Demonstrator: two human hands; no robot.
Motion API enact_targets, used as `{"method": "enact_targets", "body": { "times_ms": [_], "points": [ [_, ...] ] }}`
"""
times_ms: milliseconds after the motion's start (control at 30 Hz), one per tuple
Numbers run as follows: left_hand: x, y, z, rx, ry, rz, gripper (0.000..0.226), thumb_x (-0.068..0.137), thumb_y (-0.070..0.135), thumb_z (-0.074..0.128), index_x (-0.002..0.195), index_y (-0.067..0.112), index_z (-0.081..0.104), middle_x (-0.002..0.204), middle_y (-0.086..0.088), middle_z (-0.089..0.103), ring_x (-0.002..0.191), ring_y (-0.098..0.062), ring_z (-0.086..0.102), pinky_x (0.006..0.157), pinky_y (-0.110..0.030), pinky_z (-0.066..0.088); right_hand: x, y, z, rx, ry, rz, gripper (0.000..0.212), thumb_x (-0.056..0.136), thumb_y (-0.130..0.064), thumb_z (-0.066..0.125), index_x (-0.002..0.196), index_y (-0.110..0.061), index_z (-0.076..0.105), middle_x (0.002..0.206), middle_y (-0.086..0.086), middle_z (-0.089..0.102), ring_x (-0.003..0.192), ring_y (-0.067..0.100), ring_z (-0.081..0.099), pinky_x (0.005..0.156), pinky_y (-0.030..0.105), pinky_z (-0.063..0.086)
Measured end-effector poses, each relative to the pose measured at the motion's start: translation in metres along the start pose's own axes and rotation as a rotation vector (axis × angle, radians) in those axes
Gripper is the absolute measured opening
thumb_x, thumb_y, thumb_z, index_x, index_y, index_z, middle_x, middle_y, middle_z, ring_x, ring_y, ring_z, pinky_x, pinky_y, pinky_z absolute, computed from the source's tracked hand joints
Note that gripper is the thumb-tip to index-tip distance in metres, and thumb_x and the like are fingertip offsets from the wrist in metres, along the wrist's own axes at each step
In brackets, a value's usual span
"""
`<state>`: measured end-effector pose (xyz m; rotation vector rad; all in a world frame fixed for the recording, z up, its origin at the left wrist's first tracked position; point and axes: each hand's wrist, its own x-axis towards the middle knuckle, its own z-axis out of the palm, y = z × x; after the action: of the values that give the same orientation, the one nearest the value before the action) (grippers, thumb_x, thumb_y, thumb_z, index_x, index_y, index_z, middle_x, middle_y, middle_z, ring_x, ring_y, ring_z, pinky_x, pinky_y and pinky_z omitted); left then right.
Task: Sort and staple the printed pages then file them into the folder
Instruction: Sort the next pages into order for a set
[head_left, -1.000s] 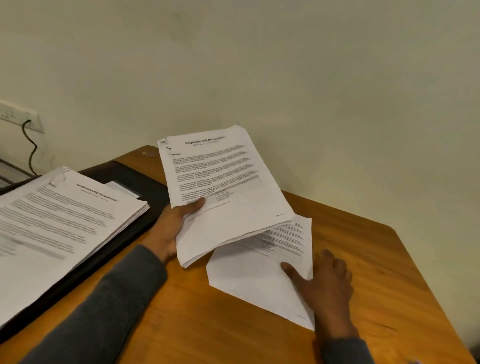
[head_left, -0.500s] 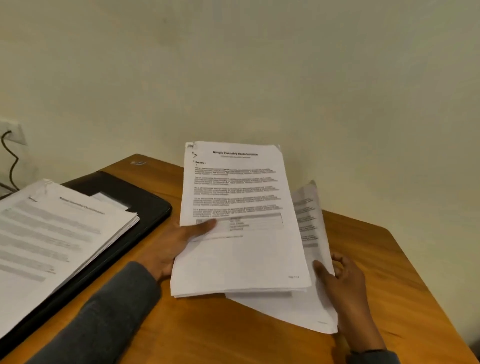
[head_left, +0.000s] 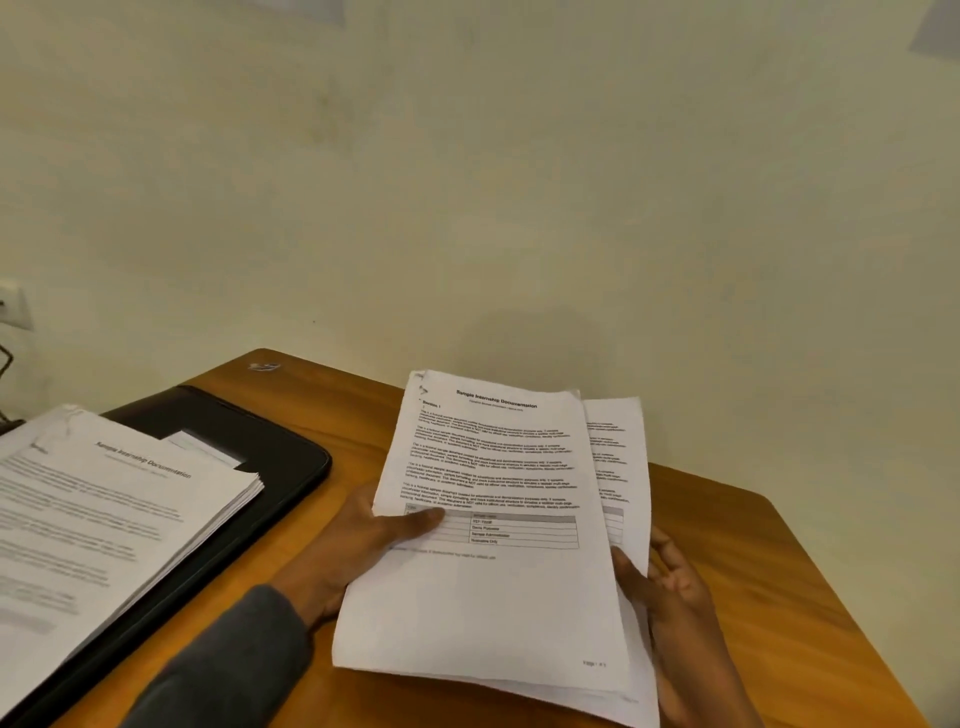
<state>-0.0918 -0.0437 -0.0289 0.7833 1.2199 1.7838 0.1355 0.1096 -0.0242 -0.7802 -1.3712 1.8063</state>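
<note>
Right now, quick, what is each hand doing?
Left hand: holding the front stack of pages, thumb on top.
Right hand: holding the back pages at their right edge.

A plain, pale cream wall (head_left: 467, 182) fills the upper half of the view in dim, warm light, and against it stands a wooden table (head_left: 779, 571) with rounded far corners, while a white wall socket (head_left: 10, 309) with a dark cable (head_left: 5, 364) below it sits at the far left edge.
</note>
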Motion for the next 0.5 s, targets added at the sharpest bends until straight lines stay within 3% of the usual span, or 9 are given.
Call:
{"method": "enact_targets", "body": {
  "times_ms": [100, 200, 233, 300, 367, 500],
  "points": [
    [-0.001, 0.000, 0.003, 0.002, -0.016, -0.025, 0.048, 0.069, 0.012, 0.073, 0.116, 0.014, 0.063, 0.109, -0.011, 0.074, 0.095, -0.032, 0.072, 0.069, -0.036, 0.061, -0.003, 0.002, 0.006, 0.059, -0.062, 0.059, 0.041, 0.084, -0.023, 0.069, 0.123, -0.020, 0.060, 0.114, 0.015, 0.071, 0.097, 0.038, 0.071, 0.082, 0.051, 0.058],
    [-0.003, -0.003, 0.006, -0.011, -0.039, -0.015, 0.044, 0.075, 0.007, 0.070, 0.118, 0.012, 0.062, 0.111, -0.013, 0.073, 0.098, -0.036, 0.070, 0.072, -0.041, 0.061, -0.005, 0.002, 0.010, 0.125, -0.166, 0.132, 0.071, 0.062, -0.057, 0.082, 0.119, -0.018, 0.066, 0.115, 0.017, 0.070, 0.094, 0.034, 0.072, 0.075, 0.046, 0.060],
    [-0.004, -0.003, 0.009, -0.013, -0.037, 0.004, 0.040, 0.079, 0.004, 0.067, 0.118, 0.012, 0.061, 0.111, -0.013, 0.073, 0.099, -0.036, 0.070, 0.074, -0.042, 0.061, -0.006, 0.003, 0.011, 0.115, -0.203, 0.124, 0.068, 0.067, -0.058, 0.079, 0.122, -0.021, 0.064, 0.118, 0.015, 0.069, 0.101, 0.034, 0.070, 0.083, 0.050, 0.058],
    [-0.005, -0.004, 0.015, -0.011, -0.012, 0.067, 0.036, 0.084, -0.001, 0.063, 0.117, 0.011, 0.061, 0.111, -0.012, 0.073, 0.100, -0.035, 0.070, 0.074, -0.041, 0.061, -0.008, 0.006, 0.013, 0.000, -0.208, 0.030, 0.054, 0.077, -0.038, 0.080, 0.125, -0.025, 0.060, 0.121, 0.008, 0.070, 0.107, 0.032, 0.068, 0.094, 0.056, 0.052],
    [-0.007, -0.003, 0.020, 0.006, 0.037, 0.143, 0.033, 0.087, -0.003, 0.060, 0.117, 0.011, 0.062, 0.111, -0.009, 0.074, 0.098, -0.032, 0.071, 0.071, -0.038, 0.061, -0.010, 0.007, 0.016, -0.189, -0.117, -0.091, 0.053, 0.074, -0.022, 0.081, 0.122, -0.029, 0.059, 0.114, 0.001, 0.073, 0.102, 0.023, 0.071, 0.089, 0.050, 0.056],
    [-0.009, 0.002, 0.028, 0.060, 0.139, 0.273, 0.031, 0.087, 0.001, 0.062, 0.115, 0.013, 0.063, 0.107, -0.001, 0.075, 0.093, -0.024, 0.073, 0.067, -0.030, 0.060, -0.010, 0.012, 0.022, -0.388, -0.004, -0.216, 0.057, 0.069, -0.040, 0.081, 0.120, -0.033, 0.057, 0.113, -0.009, 0.071, 0.098, 0.011, 0.070, 0.073, 0.025, 0.060]
  ]
}}
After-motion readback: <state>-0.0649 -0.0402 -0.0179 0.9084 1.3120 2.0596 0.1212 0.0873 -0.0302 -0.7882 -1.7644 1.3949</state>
